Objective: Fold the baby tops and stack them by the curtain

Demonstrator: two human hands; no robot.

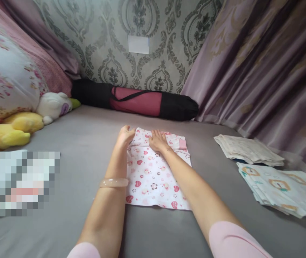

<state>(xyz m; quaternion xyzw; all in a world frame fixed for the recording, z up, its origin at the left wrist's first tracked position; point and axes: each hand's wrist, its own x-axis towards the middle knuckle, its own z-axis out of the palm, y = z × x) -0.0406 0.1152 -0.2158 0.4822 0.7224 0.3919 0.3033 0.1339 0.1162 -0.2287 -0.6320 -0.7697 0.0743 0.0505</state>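
Observation:
A white top [153, 179] printed with pink hearts and flowers lies on the grey bed sheet, its upper part folded across in a band with a pink cuff [182, 144] at the right. My left hand [126, 136] is at the upper left edge of the top, fingers curled in and closed on the fabric there; the fingertips are partly hidden. On the folded band my right hand [158, 141] rests flat, palm down, with its fingers stretched out. A pale bangle [114, 182] circles my left forearm.
Folded cloths, one pale [246, 148] and one with animal prints [281, 186], lie at the right. Plush toys [53, 105] and a floral pillow [5, 71] sit at the left, near a white item [1, 172]. A black and red long bag [136, 101] lies along the wall.

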